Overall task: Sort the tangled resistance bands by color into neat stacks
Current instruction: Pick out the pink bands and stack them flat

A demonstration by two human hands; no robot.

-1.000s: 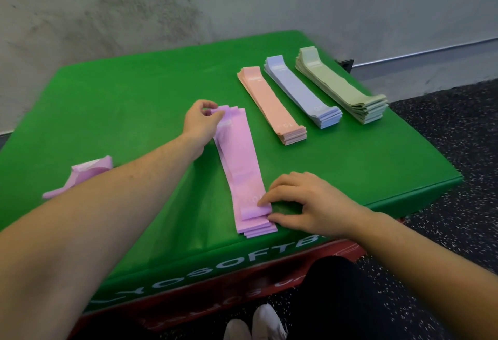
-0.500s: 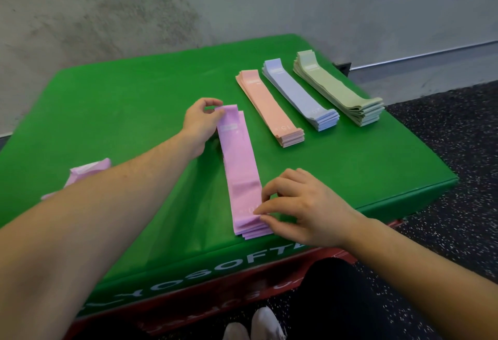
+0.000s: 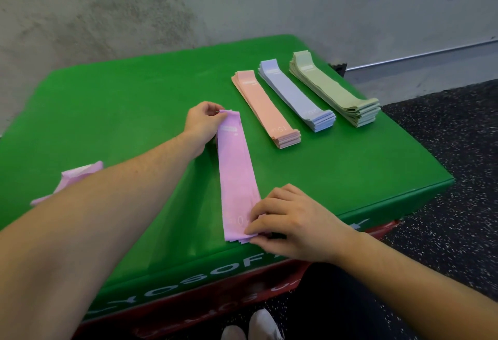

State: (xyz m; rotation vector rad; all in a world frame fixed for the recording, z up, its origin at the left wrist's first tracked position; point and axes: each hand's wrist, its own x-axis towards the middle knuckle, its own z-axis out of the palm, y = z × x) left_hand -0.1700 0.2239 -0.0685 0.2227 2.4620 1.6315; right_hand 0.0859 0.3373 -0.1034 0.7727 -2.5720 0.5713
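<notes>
pink band stack (image 3: pixel 235 175): flat resistance bands laid one on another, lengthwise near the middle of the green padded box (image 3: pixel 113 113), running from its front edge toward the wall. layers at the near end sit slightly fanned, edges not flush. faint pale print at both ends, too blurred to read.

left hand (image 3: pixel 200 124): at the far end of the pink band stack, thumb and fingertips curled and pinching that end; forearm crosses the box from the lower left.

right hand (image 3: pixel 291 223): at the near end of the same stack, fingers bent, fingertips on the top layer and thumb at the stack's lower edge, gripping the corner.

peach band stack (image 3: pixel 265 109): just to the right of the pink one and farther back, apart from it, lying flat at a slant.

blue band stack (image 3: pixel 295 95): beside the peach stack on its right, parallel, a narrow strip of green between them.

sage green band stack (image 3: pixel 334 91): rightmost, near the box's right edge, the thickest of the row, near end slightly bowed.

loose pink bands (image 3: pixel 78 178): a crumpled bunch at the left side of the box, partly hidden behind the left forearm, well apart from the stacks.

green padded box: white lettering along its front face, partly covered; red box (image 3: pixel 242 304) beneath it.

surroundings: grey concrete wall (image 3: pixel 242 2) behind; dark speckled floor (image 3: pixel 444 164) to the right; white shoe toes (image 3: pixel 253 326) at the bottom edge.
</notes>
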